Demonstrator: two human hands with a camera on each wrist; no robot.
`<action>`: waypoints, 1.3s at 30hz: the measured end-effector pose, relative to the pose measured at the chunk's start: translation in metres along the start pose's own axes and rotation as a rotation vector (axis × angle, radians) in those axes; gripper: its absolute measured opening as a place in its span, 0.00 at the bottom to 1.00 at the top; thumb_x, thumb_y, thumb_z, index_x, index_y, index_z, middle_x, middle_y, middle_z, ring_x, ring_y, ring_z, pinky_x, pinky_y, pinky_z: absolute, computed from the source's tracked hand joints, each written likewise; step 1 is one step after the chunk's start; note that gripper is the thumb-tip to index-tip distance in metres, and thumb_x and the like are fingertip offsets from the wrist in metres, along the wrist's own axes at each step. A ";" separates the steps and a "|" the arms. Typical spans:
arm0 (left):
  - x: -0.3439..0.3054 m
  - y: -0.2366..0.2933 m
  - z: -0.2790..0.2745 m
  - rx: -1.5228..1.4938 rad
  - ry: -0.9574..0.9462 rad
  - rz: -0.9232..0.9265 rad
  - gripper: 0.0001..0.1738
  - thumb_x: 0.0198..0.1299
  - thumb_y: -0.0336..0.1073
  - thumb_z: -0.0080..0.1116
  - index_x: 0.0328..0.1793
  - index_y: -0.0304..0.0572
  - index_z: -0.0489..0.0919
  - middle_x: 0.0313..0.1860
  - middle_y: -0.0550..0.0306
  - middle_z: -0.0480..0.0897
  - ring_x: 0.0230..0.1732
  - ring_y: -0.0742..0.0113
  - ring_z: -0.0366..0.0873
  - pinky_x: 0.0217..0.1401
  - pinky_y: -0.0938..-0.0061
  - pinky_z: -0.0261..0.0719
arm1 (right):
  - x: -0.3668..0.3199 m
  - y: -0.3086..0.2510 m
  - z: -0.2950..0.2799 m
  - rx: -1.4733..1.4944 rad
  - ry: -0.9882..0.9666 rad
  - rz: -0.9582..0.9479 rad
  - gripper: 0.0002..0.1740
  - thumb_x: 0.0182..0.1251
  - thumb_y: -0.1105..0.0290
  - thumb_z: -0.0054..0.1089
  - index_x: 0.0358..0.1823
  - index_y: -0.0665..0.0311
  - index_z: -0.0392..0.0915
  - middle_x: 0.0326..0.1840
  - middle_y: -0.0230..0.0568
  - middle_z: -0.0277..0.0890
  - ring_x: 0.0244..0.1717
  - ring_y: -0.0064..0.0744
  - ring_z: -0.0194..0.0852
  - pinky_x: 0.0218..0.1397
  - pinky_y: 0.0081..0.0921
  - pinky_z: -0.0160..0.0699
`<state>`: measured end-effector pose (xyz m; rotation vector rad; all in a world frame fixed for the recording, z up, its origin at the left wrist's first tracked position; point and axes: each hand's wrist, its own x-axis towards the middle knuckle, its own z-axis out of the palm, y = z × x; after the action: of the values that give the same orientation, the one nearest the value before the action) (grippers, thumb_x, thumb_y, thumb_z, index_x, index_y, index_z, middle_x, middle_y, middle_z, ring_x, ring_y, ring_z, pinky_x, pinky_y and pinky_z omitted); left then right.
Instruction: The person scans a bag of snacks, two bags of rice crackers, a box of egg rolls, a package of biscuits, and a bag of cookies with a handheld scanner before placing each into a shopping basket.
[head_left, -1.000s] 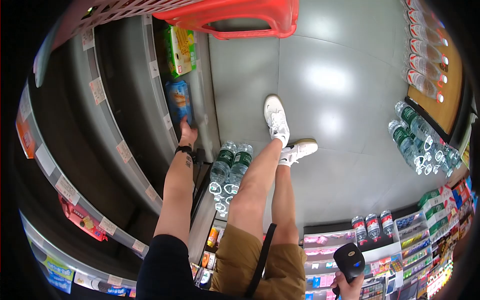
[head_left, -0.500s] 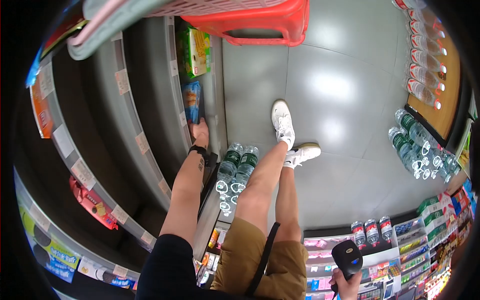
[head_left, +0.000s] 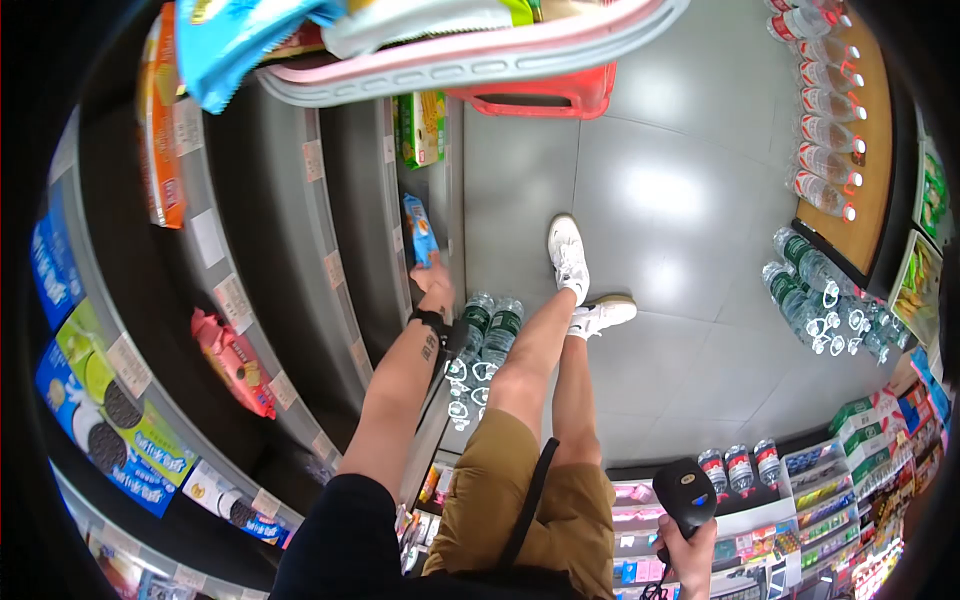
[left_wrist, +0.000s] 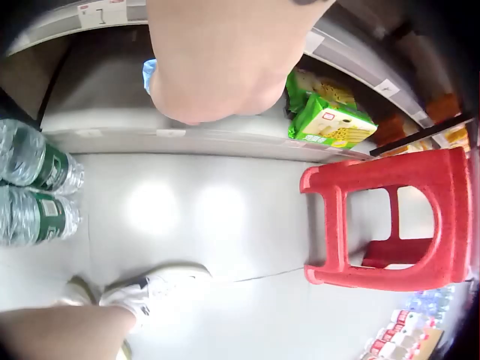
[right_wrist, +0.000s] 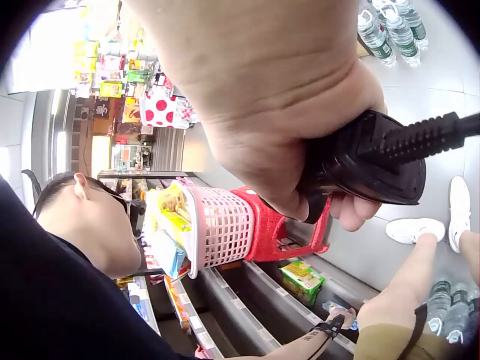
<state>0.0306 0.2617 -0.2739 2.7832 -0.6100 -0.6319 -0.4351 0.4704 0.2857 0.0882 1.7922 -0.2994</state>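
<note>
My left hand (head_left: pixel 433 282) pinches the near end of a blue snack packet (head_left: pixel 420 232) on the lowest shelf. Most of the packet is hidden behind the hand in the left wrist view, where only a blue corner (left_wrist: pixel 148 73) peeks out. Beyond it on the same shelf are green biscuit packs (head_left: pixel 424 128). A black handheld barcode scanner (head_left: pixel 684 494) is gripped by its handle in my right hand (head_left: pixel 688 548), away from the shelves. The right wrist view shows the scanner's coiled cable (right_wrist: pixel 420 139) at the handle's end.
A pink basket (right_wrist: pixel 225 225) filled with snack bags sits on a red plastic stool (left_wrist: pixel 390 217). Green-labelled water bottles (head_left: pixel 490 325) stand beside my leg. Higher shelves carry a red snack pack (head_left: pixel 232 362) and an orange one (head_left: pixel 162 125). More bottles (head_left: pixel 828 165) line the right side.
The blue packet has turned from broad side to a narrower, tilted view, with my left fingers now on its end. The head view has shifted, bringing the basket's rim in. The right hand keeps the scanner.
</note>
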 end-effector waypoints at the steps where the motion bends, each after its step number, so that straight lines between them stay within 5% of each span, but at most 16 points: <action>1: -0.003 -0.011 0.002 -0.129 -0.004 -0.001 0.32 0.61 0.50 0.74 0.58 0.33 0.73 0.39 0.46 0.85 0.36 0.48 0.85 0.43 0.55 0.84 | -0.004 -0.007 0.001 0.035 0.014 -0.001 0.05 0.68 0.76 0.67 0.37 0.72 0.82 0.24 0.34 0.81 0.22 0.21 0.80 0.26 0.21 0.78; 5: -0.094 0.018 -0.069 -0.483 -0.445 -0.148 0.26 0.67 0.40 0.70 0.58 0.38 0.67 0.34 0.59 0.78 0.24 0.72 0.73 0.25 0.72 0.74 | -0.028 -0.024 -0.006 0.022 -0.034 -0.119 0.06 0.68 0.75 0.67 0.38 0.71 0.82 0.23 0.34 0.82 0.22 0.21 0.81 0.26 0.22 0.79; 8: -0.172 0.053 -0.130 -0.489 -0.581 -0.233 0.17 0.67 0.35 0.70 0.49 0.42 0.70 0.31 0.62 0.77 0.22 0.75 0.72 0.21 0.76 0.70 | -0.051 -0.030 -0.017 0.001 -0.054 -0.199 0.08 0.69 0.72 0.68 0.38 0.72 0.81 0.22 0.32 0.80 0.21 0.20 0.81 0.25 0.21 0.79; 10: -0.199 0.046 -0.154 -0.508 -0.740 -0.171 0.14 0.65 0.35 0.71 0.40 0.44 0.73 0.28 0.64 0.77 0.21 0.75 0.72 0.20 0.76 0.68 | -0.074 -0.049 -0.022 0.005 -0.052 -0.281 0.09 0.69 0.72 0.68 0.37 0.72 0.80 0.21 0.32 0.79 0.21 0.20 0.80 0.25 0.22 0.79; 11: -0.218 0.060 -0.178 -0.403 -0.832 -0.094 0.16 0.64 0.38 0.73 0.44 0.43 0.74 0.29 0.63 0.79 0.23 0.74 0.75 0.24 0.77 0.74 | -0.088 -0.059 -0.025 0.022 -0.032 -0.308 0.09 0.68 0.72 0.68 0.36 0.72 0.80 0.21 0.32 0.78 0.21 0.21 0.80 0.25 0.23 0.79; 15: -0.302 0.136 -0.270 -0.305 -1.017 0.130 0.14 0.63 0.37 0.73 0.43 0.43 0.76 0.26 0.64 0.79 0.24 0.75 0.74 0.24 0.74 0.71 | -0.154 -0.093 -0.052 0.039 -0.034 -0.532 0.10 0.68 0.70 0.69 0.39 0.71 0.79 0.23 0.33 0.79 0.21 0.22 0.80 0.26 0.24 0.81; 16: -0.308 0.142 -0.277 -0.292 -1.103 0.190 0.20 0.61 0.37 0.75 0.49 0.43 0.74 0.28 0.63 0.79 0.22 0.76 0.73 0.23 0.76 0.71 | -0.171 -0.100 -0.062 0.043 -0.034 -0.587 0.11 0.68 0.70 0.69 0.40 0.71 0.79 0.23 0.33 0.79 0.21 0.22 0.80 0.26 0.24 0.81; 18: -0.354 0.197 -0.333 -0.235 -1.147 0.281 0.23 0.59 0.38 0.77 0.51 0.43 0.72 0.30 0.61 0.80 0.24 0.75 0.76 0.24 0.77 0.73 | -0.199 -0.108 -0.080 0.054 -0.050 -0.661 0.13 0.68 0.68 0.71 0.42 0.70 0.78 0.23 0.33 0.79 0.21 0.22 0.80 0.26 0.23 0.81; 21: -0.383 0.237 -0.361 -0.210 -1.150 0.747 0.24 0.58 0.39 0.78 0.49 0.43 0.71 0.34 0.61 0.80 0.29 0.76 0.76 0.29 0.77 0.76 | -0.245 -0.121 -0.102 0.049 -0.037 -0.806 0.16 0.67 0.66 0.72 0.42 0.71 0.76 0.23 0.33 0.79 0.21 0.22 0.80 0.26 0.24 0.80; 25: -0.464 0.317 -0.452 -0.362 -1.282 0.816 0.24 0.58 0.39 0.78 0.47 0.45 0.70 0.34 0.62 0.79 0.31 0.78 0.75 0.31 0.78 0.74 | -0.290 -0.133 -0.133 0.108 0.017 -0.929 0.18 0.65 0.66 0.74 0.41 0.72 0.74 0.23 0.34 0.78 0.21 0.24 0.81 0.25 0.24 0.81; 27: -0.490 0.342 -0.477 -0.343 -1.227 1.057 0.23 0.59 0.39 0.77 0.46 0.46 0.70 0.33 0.64 0.78 0.32 0.79 0.73 0.32 0.79 0.72 | -0.303 -0.133 -0.146 0.125 0.068 -0.969 0.17 0.64 0.68 0.74 0.41 0.71 0.74 0.25 0.35 0.78 0.22 0.24 0.81 0.24 0.24 0.81; 30: -0.521 0.367 -0.519 -0.431 -1.325 1.124 0.21 0.61 0.38 0.76 0.43 0.46 0.70 0.33 0.67 0.77 0.33 0.81 0.72 0.32 0.80 0.71 | -0.312 -0.130 -0.157 0.200 0.110 -1.041 0.17 0.64 0.70 0.73 0.44 0.70 0.73 0.28 0.35 0.78 0.23 0.23 0.80 0.22 0.23 0.80; 35: -0.546 0.396 -0.563 -0.428 -1.486 1.161 0.20 0.62 0.35 0.76 0.43 0.46 0.70 0.35 0.69 0.76 0.37 0.82 0.71 0.36 0.82 0.71 | -0.309 -0.139 -0.174 0.344 0.218 -1.180 0.30 0.64 0.70 0.72 0.62 0.70 0.65 0.37 0.38 0.78 0.30 0.26 0.83 0.22 0.22 0.80; 39: -0.553 0.409 -0.579 -0.393 -1.614 1.080 0.19 0.63 0.34 0.75 0.44 0.46 0.70 0.36 0.68 0.76 0.38 0.82 0.71 0.38 0.82 0.71 | -0.323 -0.148 -0.174 0.338 0.149 -1.168 0.27 0.65 0.70 0.71 0.61 0.70 0.68 0.39 0.38 0.78 0.34 0.32 0.88 0.23 0.23 0.82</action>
<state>-0.3017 0.2124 0.5600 0.7354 -1.6608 -2.1182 -0.5533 0.4032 0.6572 -0.7403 1.7427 -1.4450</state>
